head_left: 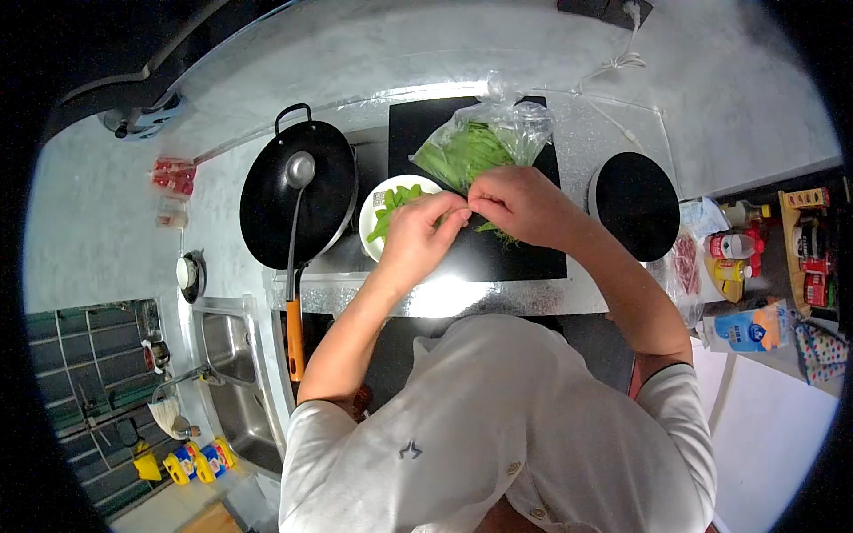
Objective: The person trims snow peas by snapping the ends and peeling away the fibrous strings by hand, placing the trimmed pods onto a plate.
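My left hand and my right hand meet fingertip to fingertip over the dark cooktop, both pinched closed. Whatever lies between the fingertips is too small and hidden to name. Behind them a clear plastic bag holds green vegetables; whether these are pods or leaves I cannot tell. Partly covered by my left hand, a white bowl contains green pieces. Thin green scraps lie on the dark surface just below my right hand.
Left of the bowl sits a black wok with a long-handled ladle across it. A round black plate-like surface is on the right, near bottles and packets. The sink lies at lower left.
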`<action>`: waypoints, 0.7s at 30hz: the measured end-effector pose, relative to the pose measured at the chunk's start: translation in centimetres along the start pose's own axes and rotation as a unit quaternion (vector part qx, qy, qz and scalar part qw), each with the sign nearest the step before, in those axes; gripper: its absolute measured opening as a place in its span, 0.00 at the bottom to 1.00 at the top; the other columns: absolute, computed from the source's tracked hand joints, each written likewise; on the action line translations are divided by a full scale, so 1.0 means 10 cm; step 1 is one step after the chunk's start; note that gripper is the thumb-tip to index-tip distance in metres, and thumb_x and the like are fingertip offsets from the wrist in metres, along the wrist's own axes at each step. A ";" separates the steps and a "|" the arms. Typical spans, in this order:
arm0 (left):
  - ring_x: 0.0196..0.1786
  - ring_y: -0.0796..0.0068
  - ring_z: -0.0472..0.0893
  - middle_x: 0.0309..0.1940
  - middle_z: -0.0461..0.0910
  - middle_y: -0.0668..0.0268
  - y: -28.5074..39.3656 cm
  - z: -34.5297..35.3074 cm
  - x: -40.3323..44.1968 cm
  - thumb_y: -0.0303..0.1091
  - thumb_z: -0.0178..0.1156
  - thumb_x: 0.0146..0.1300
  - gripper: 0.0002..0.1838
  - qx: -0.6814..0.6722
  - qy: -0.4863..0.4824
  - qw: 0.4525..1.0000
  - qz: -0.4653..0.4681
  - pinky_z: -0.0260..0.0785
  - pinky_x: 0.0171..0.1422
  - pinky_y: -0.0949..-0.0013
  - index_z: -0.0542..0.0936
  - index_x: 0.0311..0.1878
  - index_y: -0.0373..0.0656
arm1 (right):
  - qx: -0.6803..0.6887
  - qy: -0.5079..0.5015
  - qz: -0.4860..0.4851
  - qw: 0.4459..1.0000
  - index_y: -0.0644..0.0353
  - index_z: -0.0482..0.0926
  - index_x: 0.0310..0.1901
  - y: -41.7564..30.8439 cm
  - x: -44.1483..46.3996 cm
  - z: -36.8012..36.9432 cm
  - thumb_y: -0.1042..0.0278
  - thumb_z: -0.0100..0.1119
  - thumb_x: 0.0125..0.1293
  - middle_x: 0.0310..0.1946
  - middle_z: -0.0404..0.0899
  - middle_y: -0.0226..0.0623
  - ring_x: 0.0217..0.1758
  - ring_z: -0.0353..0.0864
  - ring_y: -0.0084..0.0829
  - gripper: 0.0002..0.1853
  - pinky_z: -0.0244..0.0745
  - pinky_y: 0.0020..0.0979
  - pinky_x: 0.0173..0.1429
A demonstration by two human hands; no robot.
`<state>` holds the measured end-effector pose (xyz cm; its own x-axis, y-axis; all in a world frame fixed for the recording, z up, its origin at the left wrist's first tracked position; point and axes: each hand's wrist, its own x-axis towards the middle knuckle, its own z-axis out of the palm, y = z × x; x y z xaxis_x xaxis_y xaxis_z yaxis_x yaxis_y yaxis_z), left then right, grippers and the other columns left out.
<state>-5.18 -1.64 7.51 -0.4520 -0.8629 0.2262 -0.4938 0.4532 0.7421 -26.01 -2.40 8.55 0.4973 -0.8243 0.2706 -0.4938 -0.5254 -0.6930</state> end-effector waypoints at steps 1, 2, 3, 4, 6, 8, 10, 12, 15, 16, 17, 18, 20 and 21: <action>0.37 0.63 0.84 0.33 0.85 0.61 0.00 0.02 0.00 0.30 0.63 0.64 0.05 -0.056 -0.010 0.998 -0.033 0.75 0.42 0.64 0.83 0.40 0.39 | 0.017 -0.012 0.021 1.000 0.63 0.78 0.34 -0.01 -0.01 -0.01 0.68 0.60 0.64 0.30 0.80 0.43 0.33 0.80 0.44 0.07 0.74 0.41 0.38; 0.35 0.68 0.84 0.33 0.85 0.62 0.00 0.04 0.00 0.29 0.62 0.66 0.04 -0.112 -0.020 0.991 -0.066 0.74 0.42 0.68 0.83 0.40 0.39 | 0.017 -0.011 0.022 1.000 0.63 0.78 0.34 -0.01 -0.02 0.02 0.68 0.60 0.64 0.30 0.80 0.43 0.33 0.80 0.44 0.07 0.74 0.41 0.38; 0.35 0.68 0.84 0.33 0.85 0.62 -0.01 0.07 0.00 0.29 0.62 0.66 0.04 -0.112 -0.021 0.991 -0.065 0.74 0.42 0.68 0.83 0.40 0.39 | 0.011 0.049 0.000 0.999 0.63 0.78 0.34 -0.02 -0.03 0.06 0.69 0.61 0.64 0.29 0.79 0.42 0.31 0.80 0.42 0.06 0.73 0.39 0.37; 0.35 0.74 0.83 0.32 0.85 0.64 -0.02 0.10 0.00 0.28 0.61 0.67 0.04 -0.183 0.010 0.980 -0.071 0.74 0.42 0.71 0.83 0.40 0.38 | 0.004 0.108 -0.024 0.994 0.63 0.77 0.34 -0.03 -0.03 0.10 0.71 0.61 0.64 0.29 0.79 0.42 0.29 0.79 0.40 0.05 0.73 0.37 0.35; 0.38 0.79 0.79 0.33 0.82 0.69 0.01 0.15 0.01 0.27 0.59 0.71 0.05 -0.278 0.052 0.956 -0.080 0.71 0.46 0.75 0.80 0.39 0.37 | 0.025 0.166 0.015 0.986 0.62 0.77 0.34 -0.14 -0.04 0.21 0.69 0.60 0.64 0.29 0.79 0.43 0.32 0.80 0.44 0.06 0.74 0.41 0.37; 0.38 0.80 0.79 0.33 0.82 0.68 0.10 0.21 0.04 0.27 0.59 0.71 0.05 -0.324 0.077 0.938 -0.093 0.71 0.46 0.76 0.80 0.39 0.38 | 0.047 0.224 0.054 0.972 0.61 0.77 0.33 -0.19 -0.04 0.31 0.68 0.60 0.64 0.29 0.79 0.43 0.34 0.81 0.48 0.06 0.74 0.45 0.39; 0.39 0.81 0.80 0.35 0.83 0.65 0.10 0.24 0.05 0.27 0.56 0.74 0.05 -0.367 0.093 0.920 -0.101 0.71 0.47 0.76 0.79 0.41 0.38 | 0.090 0.269 0.082 0.955 0.60 0.77 0.35 -0.18 -0.04 0.39 0.69 0.62 0.63 0.30 0.79 0.42 0.33 0.80 0.48 0.05 0.74 0.44 0.38; 0.37 0.80 0.79 0.34 0.83 0.66 0.00 0.25 0.06 0.28 0.55 0.74 0.05 -0.409 0.097 0.902 -0.101 0.71 0.45 0.76 0.78 0.42 0.38 | 0.065 0.256 0.086 0.961 0.60 0.77 0.35 -0.22 -0.08 0.33 0.70 0.62 0.63 0.30 0.79 0.42 0.33 0.80 0.46 0.05 0.74 0.42 0.37; 0.32 0.81 0.76 0.30 0.79 0.68 -0.15 0.21 0.12 0.32 0.55 0.75 0.06 -0.441 0.135 0.882 -0.101 0.68 0.39 0.77 0.77 0.44 0.40 | 0.053 0.208 0.092 0.972 0.60 0.77 0.36 -0.29 -0.25 0.18 0.71 0.62 0.64 0.29 0.78 0.40 0.31 0.79 0.41 0.04 0.74 0.37 0.36; 0.29 0.83 0.73 0.27 0.77 0.70 -0.21 0.18 0.13 0.34 0.56 0.75 0.06 -0.432 0.169 0.880 -0.101 0.64 0.34 0.78 0.77 0.44 0.42 | 0.065 0.173 0.095 0.978 0.61 0.78 0.37 -0.31 -0.34 0.12 0.72 0.61 0.65 0.29 0.78 0.39 0.30 0.79 0.38 0.03 0.74 0.34 0.35; 0.29 0.83 0.73 0.27 0.77 0.70 -0.30 0.16 0.13 0.34 0.56 0.75 0.06 -0.428 0.174 0.881 -0.103 0.64 0.34 0.78 0.77 0.44 0.42 | 0.106 0.143 0.116 0.977 0.61 0.78 0.38 -0.37 -0.44 0.03 0.72 0.61 0.66 0.29 0.78 0.38 0.30 0.78 0.33 0.03 0.73 0.32 0.34; 0.28 0.83 0.71 0.26 0.74 0.71 -0.41 0.16 0.13 0.35 0.56 0.75 0.06 -0.423 0.198 0.876 -0.120 0.63 0.32 0.78 0.76 0.44 0.43 | 0.145 0.113 0.136 0.973 0.62 0.79 0.39 -0.40 -0.55 -0.06 0.72 0.61 0.67 0.29 0.78 0.37 0.29 0.78 0.29 0.04 0.72 0.31 0.34; 0.23 0.85 0.66 0.22 0.69 0.73 -0.51 0.13 0.15 0.35 0.54 0.76 0.06 -0.413 0.246 0.868 -0.122 0.58 0.26 0.78 0.75 0.44 0.44 | 0.209 0.113 0.117 0.964 0.63 0.79 0.41 -0.36 -0.80 -0.17 0.71 0.61 0.68 0.30 0.79 0.35 0.31 0.78 0.24 0.05 0.73 0.29 0.35; 0.23 0.85 0.66 0.22 0.69 0.73 -0.53 0.11 0.13 0.35 0.54 0.76 0.06 -0.411 0.249 0.868 -0.124 0.58 0.26 0.78 0.75 0.44 0.44 | 0.212 0.111 0.116 0.964 0.63 0.79 0.41 -0.38 -0.87 -0.21 0.71 0.61 0.68 0.30 0.79 0.35 0.31 0.78 0.24 0.05 0.73 0.29 0.35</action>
<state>-3.97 -4.93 3.12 0.0703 -0.9936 0.0885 0.2586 0.1038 0.9604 -29.92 6.33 10.24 0.2215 -0.9586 0.1789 -0.2135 -0.2267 -0.9503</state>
